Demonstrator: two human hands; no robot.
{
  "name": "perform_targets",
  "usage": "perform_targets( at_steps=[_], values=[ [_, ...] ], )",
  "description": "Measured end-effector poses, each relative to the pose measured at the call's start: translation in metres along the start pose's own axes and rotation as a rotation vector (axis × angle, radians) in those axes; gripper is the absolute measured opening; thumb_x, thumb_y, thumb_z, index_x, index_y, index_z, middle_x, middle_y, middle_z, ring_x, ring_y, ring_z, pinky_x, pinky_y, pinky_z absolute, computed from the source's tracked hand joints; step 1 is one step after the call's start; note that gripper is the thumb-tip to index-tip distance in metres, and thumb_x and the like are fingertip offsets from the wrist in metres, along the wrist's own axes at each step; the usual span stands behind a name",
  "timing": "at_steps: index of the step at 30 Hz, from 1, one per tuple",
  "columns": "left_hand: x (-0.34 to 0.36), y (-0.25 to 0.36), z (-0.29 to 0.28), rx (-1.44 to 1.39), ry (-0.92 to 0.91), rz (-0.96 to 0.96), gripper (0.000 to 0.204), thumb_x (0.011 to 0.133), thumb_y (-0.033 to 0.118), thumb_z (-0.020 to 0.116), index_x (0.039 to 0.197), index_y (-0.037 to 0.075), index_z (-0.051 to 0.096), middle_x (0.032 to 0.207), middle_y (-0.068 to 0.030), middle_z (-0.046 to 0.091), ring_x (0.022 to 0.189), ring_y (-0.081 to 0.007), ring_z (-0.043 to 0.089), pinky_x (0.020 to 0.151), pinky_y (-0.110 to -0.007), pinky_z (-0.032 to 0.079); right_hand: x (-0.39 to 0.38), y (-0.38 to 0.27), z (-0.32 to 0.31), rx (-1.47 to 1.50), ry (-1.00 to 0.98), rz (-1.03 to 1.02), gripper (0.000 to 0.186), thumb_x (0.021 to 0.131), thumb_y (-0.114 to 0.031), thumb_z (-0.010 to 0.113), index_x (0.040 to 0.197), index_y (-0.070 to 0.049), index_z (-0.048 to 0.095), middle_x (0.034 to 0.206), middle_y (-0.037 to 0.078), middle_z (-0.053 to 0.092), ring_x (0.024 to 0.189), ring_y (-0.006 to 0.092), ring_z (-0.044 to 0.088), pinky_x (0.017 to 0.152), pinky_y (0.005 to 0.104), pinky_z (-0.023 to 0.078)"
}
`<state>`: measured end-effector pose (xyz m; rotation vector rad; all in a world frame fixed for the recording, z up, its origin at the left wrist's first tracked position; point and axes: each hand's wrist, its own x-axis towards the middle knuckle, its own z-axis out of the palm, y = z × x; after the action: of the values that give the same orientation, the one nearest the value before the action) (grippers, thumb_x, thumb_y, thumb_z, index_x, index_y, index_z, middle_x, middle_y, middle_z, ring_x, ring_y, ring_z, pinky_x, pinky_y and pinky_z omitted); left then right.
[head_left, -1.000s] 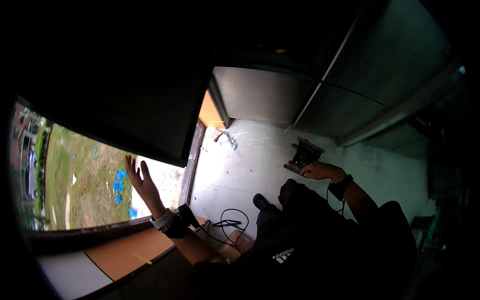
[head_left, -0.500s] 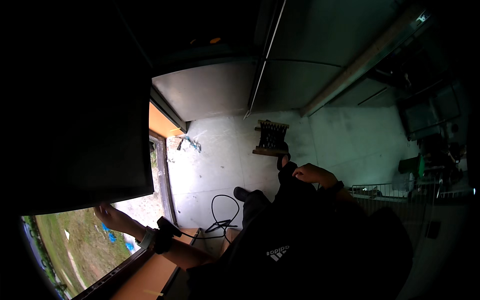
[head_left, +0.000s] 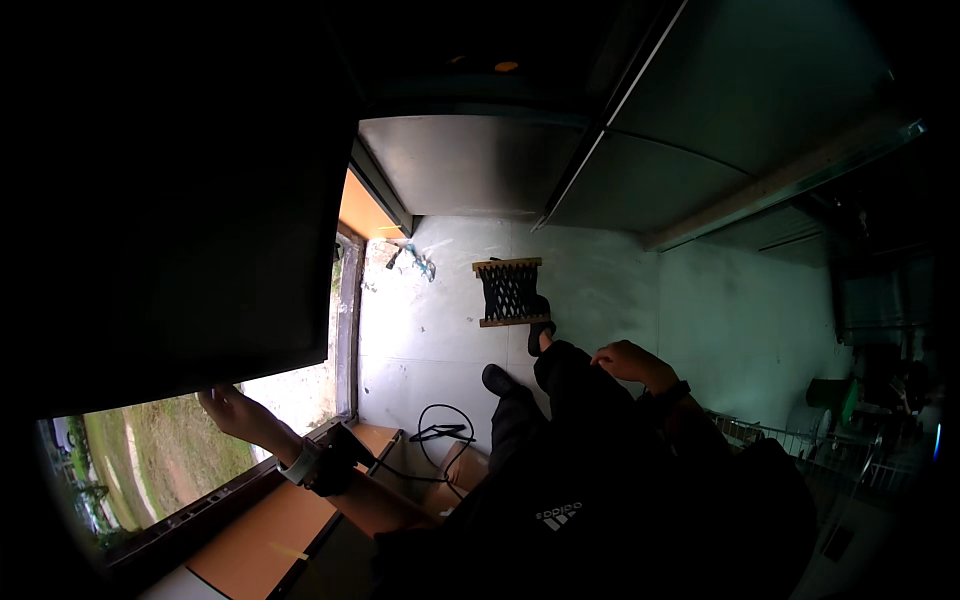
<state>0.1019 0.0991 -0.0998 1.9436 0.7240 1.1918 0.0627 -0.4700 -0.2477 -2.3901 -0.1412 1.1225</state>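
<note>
The left hand [head_left: 228,405] reached up to the lower edge of the dark window panel [head_left: 170,200], its fingers flat against it above the grassy view outside; a pale wristband [head_left: 298,466] circled the wrist. The right hand [head_left: 625,362] rested loosely curled, holding nothing, beside the raised knee in dark trousers [head_left: 575,395]. Below lay the pale concrete floor [head_left: 420,320], where a small wooden-framed rack with black mesh [head_left: 510,291] sat just beyond one black shoe [head_left: 541,330]. A black looped cable [head_left: 445,430] lay near the orange wooden sill [head_left: 270,525].
</note>
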Motion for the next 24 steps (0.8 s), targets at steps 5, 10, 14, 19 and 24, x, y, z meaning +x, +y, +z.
perform_targets(
  at_steps=[5,10,14,19,24],
  values=[
    [-0.008,0.005,-0.010,-0.116,0.041,-0.020,0.034,0.099,0.021,0.055,0.122,-0.004,0.056,0.116,-0.0144,0.063,0.106,-0.0216,0.059,0.095,-0.033,0.046,0.015,0.002,-0.019,-0.019,0.055,-0.112,0.025,0.092,-0.016,0.051,0.108,-0.008,0.070,0.102,0.012,0.070,0.093,0.0289,0.066,0.083,0.0386,0.051],
    [-0.006,0.005,0.004,-0.237,-0.034,-0.092,0.032,0.100,0.014,0.051,0.128,-0.002,0.053,0.120,-0.0133,0.062,0.108,-0.0197,0.060,0.099,-0.033,0.045,0.040,-0.021,-0.057,-0.058,0.129,-0.251,0.022,0.091,-0.013,0.054,0.103,-0.007,0.071,0.095,0.012,0.070,0.086,0.0285,0.066,0.079,0.0376,0.051],
    [-0.008,0.016,0.007,-0.272,-0.035,-0.149,0.037,0.101,0.021,0.050,0.131,-0.002,0.052,0.128,-0.0146,0.057,0.117,-0.0207,0.056,0.103,-0.035,0.043,0.082,-0.048,-0.107,-0.067,0.151,-0.377,0.020,0.088,-0.011,0.054,0.099,-0.005,0.071,0.093,0.015,0.070,0.086,0.0320,0.066,0.079,0.0401,0.051],
    [-0.025,0.066,0.011,-0.210,0.173,-0.192,0.054,0.102,0.040,0.046,0.134,-0.004,0.047,0.135,-0.0171,0.052,0.123,-0.0269,0.052,0.105,-0.038,0.042,0.142,-0.067,-0.182,-0.070,0.131,-0.537,0.019,0.088,-0.011,0.056,0.101,-0.004,0.070,0.094,0.017,0.070,0.085,0.0338,0.066,0.079,0.0407,0.052],
    [-0.029,0.044,0.022,0.133,0.341,-0.107,0.040,0.098,0.030,0.058,0.120,-0.001,0.049,0.109,-0.0115,0.058,0.096,-0.0183,0.056,0.081,-0.030,0.047,0.187,-0.063,-0.252,-0.150,0.065,-0.568,0.020,0.090,-0.013,0.058,0.103,-0.005,0.069,0.089,0.016,0.070,0.084,0.0302,0.067,0.076,0.0384,0.052]
  ],
)
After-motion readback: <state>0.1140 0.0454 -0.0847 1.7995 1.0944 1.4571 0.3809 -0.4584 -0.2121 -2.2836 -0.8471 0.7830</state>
